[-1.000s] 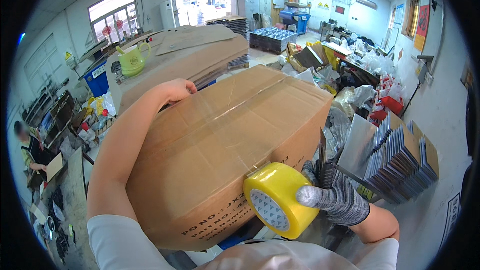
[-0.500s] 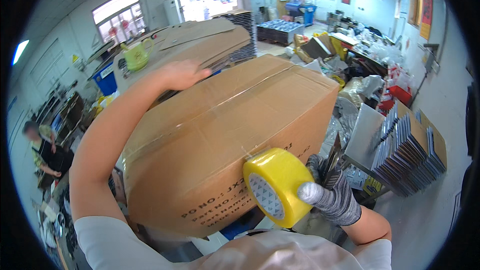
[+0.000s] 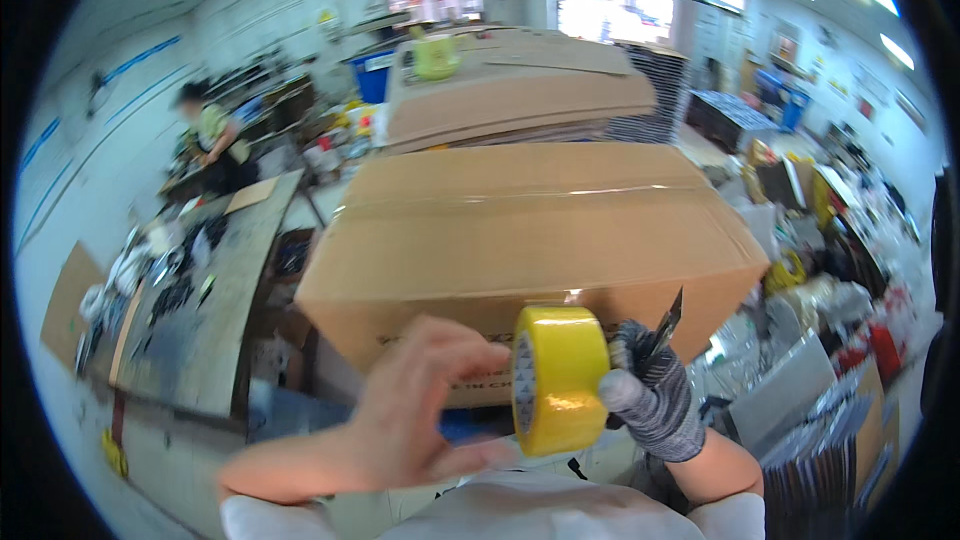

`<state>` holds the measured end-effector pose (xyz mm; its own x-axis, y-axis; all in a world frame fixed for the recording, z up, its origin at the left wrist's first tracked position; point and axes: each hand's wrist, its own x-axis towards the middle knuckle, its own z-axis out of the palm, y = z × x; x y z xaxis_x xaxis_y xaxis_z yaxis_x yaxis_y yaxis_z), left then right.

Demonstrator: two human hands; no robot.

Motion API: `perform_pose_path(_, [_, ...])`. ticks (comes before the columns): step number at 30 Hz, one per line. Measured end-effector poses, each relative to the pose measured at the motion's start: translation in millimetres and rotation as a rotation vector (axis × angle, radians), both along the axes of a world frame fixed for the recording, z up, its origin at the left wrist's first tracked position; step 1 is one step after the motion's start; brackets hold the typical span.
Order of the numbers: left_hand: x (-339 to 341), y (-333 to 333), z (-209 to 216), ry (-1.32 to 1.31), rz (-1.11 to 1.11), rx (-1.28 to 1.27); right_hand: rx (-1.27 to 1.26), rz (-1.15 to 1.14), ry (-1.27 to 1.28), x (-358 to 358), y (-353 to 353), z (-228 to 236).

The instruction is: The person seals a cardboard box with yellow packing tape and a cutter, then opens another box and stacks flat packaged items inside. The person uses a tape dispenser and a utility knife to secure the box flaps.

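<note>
In front of me stands a large brown cardboard box (image 3: 520, 240) with clear tape along its top seam and dark print on the near side. My right hand (image 3: 655, 405), in a grey knit glove with pale fingertips, is closed on a roll of yellow packing tape (image 3: 572, 380). A dark, pointed blade (image 3: 668, 325) also sticks up from that fist; its handle is hidden. My left hand (image 3: 415, 405), bare and blurred by motion, is just left of the roll. Its fingers and thumb are spread, with nothing between them, apart from the tape.
Behind the box lies a stack of flat cardboard (image 3: 520, 105) with a light green jug (image 3: 435, 58) on it. A worktable (image 3: 215, 290) with scattered tools runs along the left, a person (image 3: 215, 140) beyond it. Plastic scraps (image 3: 830, 305) and stacked panels (image 3: 820, 450) crowd the right.
My left hand has come off the box top, down and toward me, beside the tape roll. My view has swung left, and the box now appears squarely ahead. The right hand keeps its hold.
</note>
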<state>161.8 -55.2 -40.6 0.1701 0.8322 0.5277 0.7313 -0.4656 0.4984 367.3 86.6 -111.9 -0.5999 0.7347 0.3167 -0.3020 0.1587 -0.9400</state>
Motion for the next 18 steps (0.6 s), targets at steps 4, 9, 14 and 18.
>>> perform_pose_path(4, [51.8, -6.1, -55.5, -0.135, 0.173, 0.032, 0.301, -0.175, -0.091, 0.9, 16.1, 40.5])
perform_pose_path(9, [90.5, 13.1, -79.5, -0.721, 0.087, -0.046, 0.685, -0.184, -0.196, -32.7, 40.8, 65.4])
perform_pose_path(14, [105.0, 2.3, -92.4, -0.851, 0.344, -0.399, 1.015, -0.416, -0.258, -39.8, 48.9, 52.6])
perform_pose_path(18, [89.5, 5.7, -128.9, -1.316, 0.150, -0.401, 0.935, -0.201, -0.276, -35.2, 52.7, 62.1])
